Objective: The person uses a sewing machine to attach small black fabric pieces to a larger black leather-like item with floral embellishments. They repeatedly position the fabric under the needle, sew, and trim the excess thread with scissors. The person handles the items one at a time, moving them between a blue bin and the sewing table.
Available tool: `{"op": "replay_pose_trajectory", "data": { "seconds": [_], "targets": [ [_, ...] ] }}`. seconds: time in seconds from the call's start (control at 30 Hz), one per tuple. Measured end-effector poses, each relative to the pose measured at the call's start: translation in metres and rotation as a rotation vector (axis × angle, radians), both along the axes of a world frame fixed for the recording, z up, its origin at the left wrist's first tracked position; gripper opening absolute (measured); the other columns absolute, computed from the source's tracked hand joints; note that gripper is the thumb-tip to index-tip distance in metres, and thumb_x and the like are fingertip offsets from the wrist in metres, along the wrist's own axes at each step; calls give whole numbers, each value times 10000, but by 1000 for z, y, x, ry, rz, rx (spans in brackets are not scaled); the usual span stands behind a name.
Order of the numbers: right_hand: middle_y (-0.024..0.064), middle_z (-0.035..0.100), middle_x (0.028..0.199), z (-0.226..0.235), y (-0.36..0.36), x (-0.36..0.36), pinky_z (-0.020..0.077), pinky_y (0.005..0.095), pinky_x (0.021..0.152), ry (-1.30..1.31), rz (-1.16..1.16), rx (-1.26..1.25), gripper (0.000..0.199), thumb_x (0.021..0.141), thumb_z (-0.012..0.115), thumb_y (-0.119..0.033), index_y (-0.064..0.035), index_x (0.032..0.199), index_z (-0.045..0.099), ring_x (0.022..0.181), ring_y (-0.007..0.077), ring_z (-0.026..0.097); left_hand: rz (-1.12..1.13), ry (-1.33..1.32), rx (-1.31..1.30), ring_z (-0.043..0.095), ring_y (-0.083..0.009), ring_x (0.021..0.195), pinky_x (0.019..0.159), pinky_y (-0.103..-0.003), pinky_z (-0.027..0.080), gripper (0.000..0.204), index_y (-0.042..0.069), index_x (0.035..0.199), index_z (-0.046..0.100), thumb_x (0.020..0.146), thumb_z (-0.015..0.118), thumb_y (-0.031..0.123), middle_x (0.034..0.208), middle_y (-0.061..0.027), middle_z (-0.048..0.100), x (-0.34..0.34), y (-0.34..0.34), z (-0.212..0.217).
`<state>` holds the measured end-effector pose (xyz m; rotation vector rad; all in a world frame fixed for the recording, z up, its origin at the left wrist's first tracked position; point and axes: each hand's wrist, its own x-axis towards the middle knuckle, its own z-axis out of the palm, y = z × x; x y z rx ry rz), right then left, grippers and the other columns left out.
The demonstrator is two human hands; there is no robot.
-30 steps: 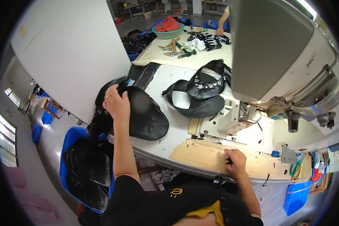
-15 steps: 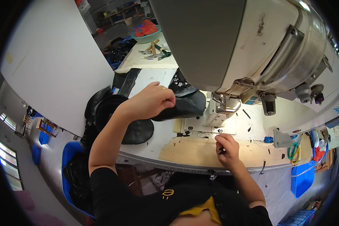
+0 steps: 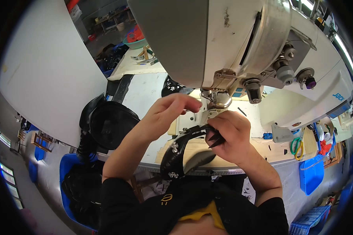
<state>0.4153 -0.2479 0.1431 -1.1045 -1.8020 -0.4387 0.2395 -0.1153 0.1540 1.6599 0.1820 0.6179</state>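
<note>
A black leather shoe upper [image 3: 172,158] with silvery flower ornaments hangs in a curve over the table's front edge. My right hand [image 3: 232,135] is closed at its upper end, in front of the sewing machine's needle area [image 3: 219,100]. Dark pointed tips, like small thread snips [image 3: 215,140], stick out below its fingers. Just left of the needle area, my left hand [image 3: 170,112] is raised above the upper with bent fingers apart and nothing visible in them. Another ornamented black piece [image 3: 170,86] lies behind my left hand, partly hidden.
Black leather pieces [image 3: 111,125] are piled on the left, above a blue bin [image 3: 66,196] of black material. At the right are green and yellow scissors [image 3: 298,147] and a blue basket [image 3: 312,176]. Hand tools [image 3: 145,58] lie at the back. Dark scraps dot the table.
The ornamented upper now hangs at the front edge, with my right hand raised to its end. My left hand has moved right and its fingers have loosened. The view has shifted right.
</note>
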Motion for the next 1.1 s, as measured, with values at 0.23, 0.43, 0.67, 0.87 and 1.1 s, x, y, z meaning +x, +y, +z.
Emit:
{"op": "replay_pose_trajectory", "data": {
  "seconds": [0.23,0.43,0.67,0.87,1.1],
  "targets": [
    [86,566,720,6,-10,10,482,355,553,216,55,-440,220,637,756,-41,-44,807,616,617,268,604,106,179,174,577,-99,899,802,-257,458,354,-16,1118,637,825,759,143,957,-34,657,-11,-31,-13],
    [100,582,747,-6,-19,27,495,331,594,382,150,-688,205,661,765,-38,-22,812,628,661,254,630,30,138,-196,535,-34,756,645,-191,414,151,-12,934,650,851,733,82,844,-5,650,7,-42,-39],
    [83,570,927,-7,-35,32,475,341,595,-24,-174,-402,483,562,692,42,-69,1029,633,707,270,602,359,-237,971,656,-190,829,713,-320,417,162,68,843,644,738,717,-31,887,-47,673,20,-38,-34],
    [98,581,1028,-14,-25,51,457,353,570,-201,-231,-83,516,473,643,16,-73,980,671,698,271,597,441,-349,1233,665,-226,940,825,-383,373,363,129,942,638,632,666,-58,954,-7,672,41,-19,-49],
    [87,667,995,-12,-12,59,475,369,635,-122,-227,-173,333,615,640,-15,-62,941,690,791,261,638,410,-272,1117,657,-239,945,797,-384,383,388,120,893,642,559,619,-76,959,-19,670,49,-8,-45]
  ]
}}
